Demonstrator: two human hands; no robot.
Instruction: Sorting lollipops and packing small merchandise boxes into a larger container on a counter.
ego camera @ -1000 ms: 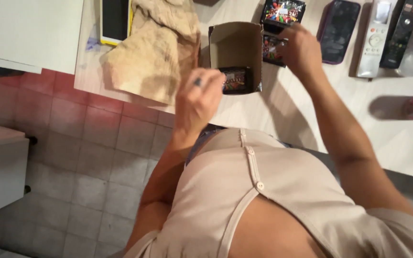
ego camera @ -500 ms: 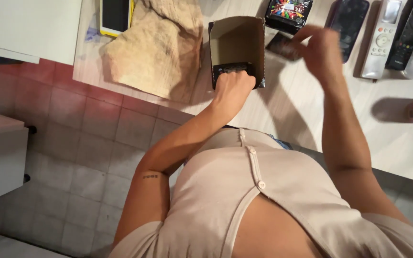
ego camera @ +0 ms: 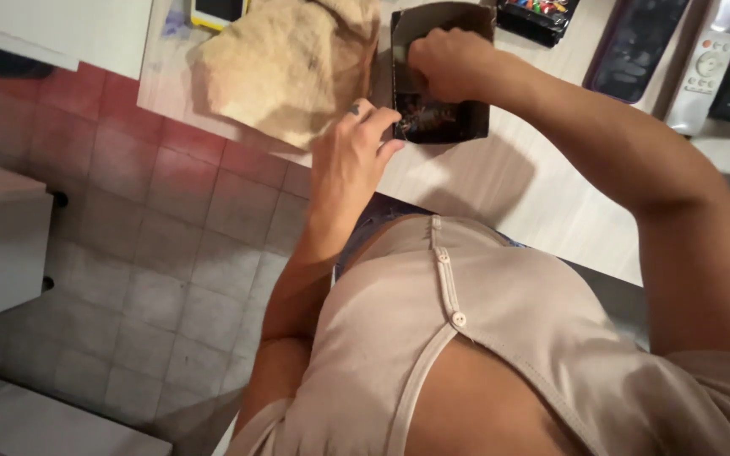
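One open cardboard box (ego camera: pixel 441 76) stands on the pale table (ego camera: pixel 500 181). Left hand (ego camera: pixel 350 165) grips its near-left corner. Right hand (ego camera: pixel 448 63), fist closed, is inside; contents apparently one dark packet, unclear. Two remotes (ego camera: pixel 711 63) lie right.

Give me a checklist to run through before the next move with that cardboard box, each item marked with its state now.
1. Left hand steadies the cardboard box at its near corner: ok.
2. Right hand is inside the box: ok.
3. Right hand's grip on something in the box: cannot tell, fingers hidden.
4. Box rests fully on the table: ok.
5. Beige cloth lies clear of the box opening: ok, beside it.
6. White remote control out of the arm's way: ok.
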